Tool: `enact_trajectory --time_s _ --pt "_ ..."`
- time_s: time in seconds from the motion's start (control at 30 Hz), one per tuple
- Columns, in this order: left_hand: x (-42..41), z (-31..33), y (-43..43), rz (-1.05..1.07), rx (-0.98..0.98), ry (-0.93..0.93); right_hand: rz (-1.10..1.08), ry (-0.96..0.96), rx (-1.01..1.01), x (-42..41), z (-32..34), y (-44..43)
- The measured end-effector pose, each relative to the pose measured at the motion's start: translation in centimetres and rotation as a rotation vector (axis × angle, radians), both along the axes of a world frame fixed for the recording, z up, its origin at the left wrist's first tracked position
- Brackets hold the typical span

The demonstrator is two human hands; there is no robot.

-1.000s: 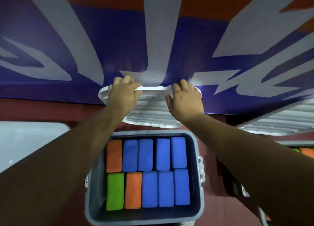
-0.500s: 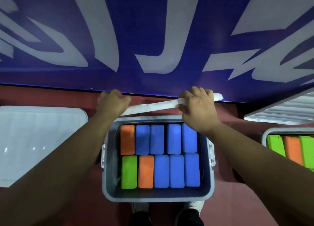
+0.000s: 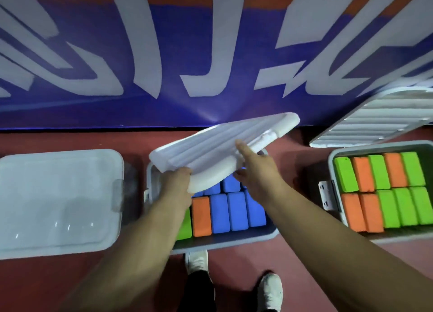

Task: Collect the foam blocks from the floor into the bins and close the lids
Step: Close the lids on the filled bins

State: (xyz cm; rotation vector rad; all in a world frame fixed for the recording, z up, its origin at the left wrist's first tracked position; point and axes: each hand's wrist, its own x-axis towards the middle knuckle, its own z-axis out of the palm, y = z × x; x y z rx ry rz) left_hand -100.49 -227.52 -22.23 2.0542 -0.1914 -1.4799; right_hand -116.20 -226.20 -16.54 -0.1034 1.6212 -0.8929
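A white ribbed lid hangs tilted over the far half of the middle grey bin. My left hand grips the lid's near-left edge. My right hand holds the lid's near-right edge, with the index finger stretched up across its surface. Inside the bin lie blue foam blocks, an orange block and a green block, packed side by side; the far row is mostly hidden by the lid.
On the left stands a bin under a shut white lid. An open bin with green and orange blocks sits at the right, its lid leaning on the blue wall. My white shoes stand on the red floor.
The lid has come away from the wall and now sits flatter over the middle bin. My hands shifted from its top edge to its near edge. The camera view widened.
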Motion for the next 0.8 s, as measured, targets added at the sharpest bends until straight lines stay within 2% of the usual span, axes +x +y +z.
enact_trajectory --time_s 0.03,0.1,0.17,0.23,0.3,0.33,0.43,0.53,0.67,0.8 --pt "-1.0 0.2 1.3 0.026 -0.01 0.006 -0.046 -0.078 -0.03 0.4 -0.2 0.7" --pt "-2.0 -0.6 3.4 0.028 0.006 -0.001 -0.092 -0.097 -0.052 0.1 -1.1 1.9" --pt "-2.6 -0.5 5.1 -0.094 0.042 -0.069 -0.109 -0.169 -0.087 -1.3 -1.6 3.5" --pt "-2.9 -0.2 6.7 -0.37 0.017 -0.352 -0.111 -0.243 -0.12 -3.5 -2.4 5.5" --pt "-3.2 0.8 8.5 -0.594 -0.231 -0.683 -0.077 -0.249 -0.136 -6.0 -3.1 8.0" --pt "-3.7 1.3 9.4 -0.652 -0.38 -0.743 -0.049 -0.25 -0.144 -7.2 -3.3 9.4" --pt "-5.7 1.0 12.7 -0.819 -0.552 -0.656 0.066 -0.23 -0.145 -10.8 -4.3 13.7" --pt "-8.1 -1.6 16.0 -1.07 -0.634 -0.703 0.103 -0.215 -0.127 -14.0 -6.4 17.3" --pt "-10.2 -8.2 18.8 -1.307 -0.581 -0.774 0.154 -0.107 -0.062 -16.8 -12.2 19.3" --pt "-10.8 -15.7 20.1 -1.394 -0.403 -0.83 0.217 -0.014 -0.025 -17.4 -18.8 19.2"
